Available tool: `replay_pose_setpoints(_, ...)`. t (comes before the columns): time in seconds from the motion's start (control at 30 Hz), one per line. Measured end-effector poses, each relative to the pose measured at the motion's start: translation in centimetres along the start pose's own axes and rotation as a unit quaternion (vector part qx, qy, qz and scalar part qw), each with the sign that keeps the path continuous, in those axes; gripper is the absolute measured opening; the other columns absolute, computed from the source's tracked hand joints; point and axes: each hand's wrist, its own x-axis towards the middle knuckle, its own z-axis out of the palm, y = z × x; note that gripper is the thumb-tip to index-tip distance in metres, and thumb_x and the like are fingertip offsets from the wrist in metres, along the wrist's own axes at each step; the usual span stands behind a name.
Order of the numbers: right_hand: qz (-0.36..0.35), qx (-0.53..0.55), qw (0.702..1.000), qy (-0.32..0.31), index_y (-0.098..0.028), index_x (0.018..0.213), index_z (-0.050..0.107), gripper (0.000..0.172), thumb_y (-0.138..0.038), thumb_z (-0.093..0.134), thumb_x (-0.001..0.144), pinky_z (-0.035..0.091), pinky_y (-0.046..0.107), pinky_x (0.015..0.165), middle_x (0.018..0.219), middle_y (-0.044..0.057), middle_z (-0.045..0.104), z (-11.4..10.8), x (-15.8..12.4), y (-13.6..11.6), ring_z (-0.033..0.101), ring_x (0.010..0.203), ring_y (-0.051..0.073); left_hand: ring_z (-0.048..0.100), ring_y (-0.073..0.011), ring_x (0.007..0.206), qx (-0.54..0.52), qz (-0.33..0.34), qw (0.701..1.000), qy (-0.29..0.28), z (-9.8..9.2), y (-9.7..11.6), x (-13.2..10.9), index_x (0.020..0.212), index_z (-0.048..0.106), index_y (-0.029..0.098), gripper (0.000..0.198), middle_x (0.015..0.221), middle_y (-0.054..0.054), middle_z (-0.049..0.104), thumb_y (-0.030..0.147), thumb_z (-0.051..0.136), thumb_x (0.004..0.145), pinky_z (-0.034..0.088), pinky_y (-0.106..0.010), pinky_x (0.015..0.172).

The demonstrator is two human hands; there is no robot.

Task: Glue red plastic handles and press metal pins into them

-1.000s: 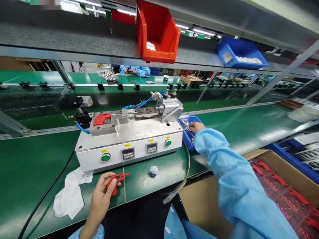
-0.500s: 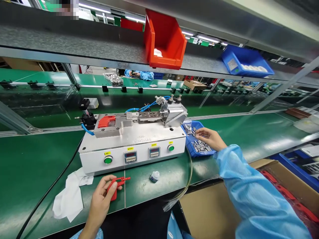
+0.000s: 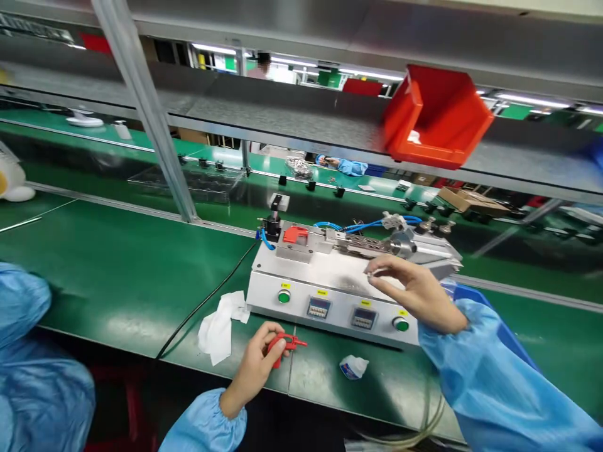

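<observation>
My left hand (image 3: 257, 364) is closed on a small red plastic part (image 3: 284, 344) near the front edge of the green bench. My right hand (image 3: 411, 290) hovers over the top plate of a silver machine (image 3: 330, 285), with its thumb and fingers pinched on a small metal pin (image 3: 369, 272). Another red part (image 3: 295, 235) sits in the fixture at the machine's left end. The machine's front carries green buttons (image 3: 283, 296) and two small counters (image 3: 319, 307).
A crumpled white cloth (image 3: 219, 326) and a black cable (image 3: 202, 304) lie left of the machine. A small white bottle (image 3: 352, 366) lies in front of it. A red bin (image 3: 436, 119) hangs on the shelf above. Another person's blue sleeve (image 3: 32, 364) is at the left.
My right hand left the blue tray of pins and came over the machine's top with a pin. The view swung left. My left hand kept the red part.
</observation>
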Motion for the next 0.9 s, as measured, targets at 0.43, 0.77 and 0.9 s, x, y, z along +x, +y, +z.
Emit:
replay_pose_setpoints(0.43, 0.097, 0.178, 0.979, -0.025, -0.019, 0.087, 0.075, 0.060, -0.064, 0.097, 0.056, 0.059, 0.038, 0.076, 0.083, 0.005, 0.074, 5.2, 9.8, -1.2, 0.068, 0.076, 0.019, 0.071, -0.0179, 0.077, 0.006, 0.018, 0.999, -0.042, -0.1, -0.3, 0.2, 0.107, 0.057, 0.020, 0.037, 0.082, -0.003, 0.074, 0.056, 0.063, 0.098, 0.050, -0.027, 0.068)
replay_pose_setpoints(0.77, -0.037, -0.130, 0.989, 0.061, -0.022, 0.091, 0.077, 0.011, -0.031, 0.074, 0.085, 0.058, 0.040, 0.087, 0.089, 0.005, 0.077, 5.8, 11.0, 0.8, 0.071, 0.086, 0.024, 0.072, -0.0193, 0.080, 0.002, 0.004, 0.998, -0.063, -0.2, 0.3, 0.0, 0.106, 0.057, 0.021, 0.033, 0.087, -0.005, 0.077, 0.053, 0.063, 0.099, 0.052, -0.028, 0.071)
replay_pose_setpoints(0.9, -0.070, -0.305, 0.948, 0.051, -0.024, 0.101, 0.081, 0.020, -0.020, 0.063, 0.093, 0.057, 0.039, 0.086, 0.098, 0.008, 0.080, 7.4, 11.8, 1.9, 0.071, 0.099, 0.028, 0.072, -0.0194, 0.079, -0.001, 0.009, 0.999, -0.053, -0.2, 0.4, 0.1, 0.105, 0.058, 0.021, 0.034, 0.084, -0.004, 0.075, 0.053, 0.064, 0.098, 0.051, -0.028, 0.070)
